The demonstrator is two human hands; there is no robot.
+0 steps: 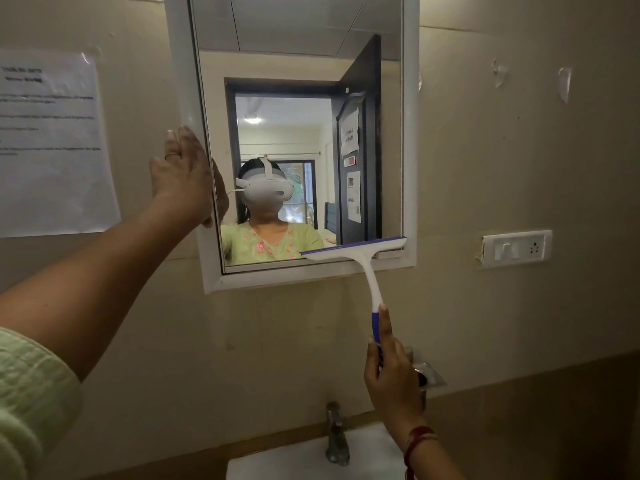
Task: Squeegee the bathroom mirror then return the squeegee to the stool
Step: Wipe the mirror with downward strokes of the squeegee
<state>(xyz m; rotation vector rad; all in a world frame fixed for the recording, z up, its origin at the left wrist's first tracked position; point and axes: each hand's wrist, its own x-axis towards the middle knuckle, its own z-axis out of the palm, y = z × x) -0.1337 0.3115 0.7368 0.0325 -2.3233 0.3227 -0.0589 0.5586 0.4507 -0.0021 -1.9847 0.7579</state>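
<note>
Right hand [393,372] is wrapped around the squeegee [363,261] handle, blade sitting at the bottom right corner of the mirror [298,64]. Left hand [183,174] is open, flat against the mirror's left frame. Sink [294,459] below holds nothing visible.

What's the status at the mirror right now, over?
Right hand gripping squeegee handle, blade at mirror's bottom right corner. Left hand braced flat on the mirror's left frame edge. Nothing blocking the blade; stool not in view.
</note>
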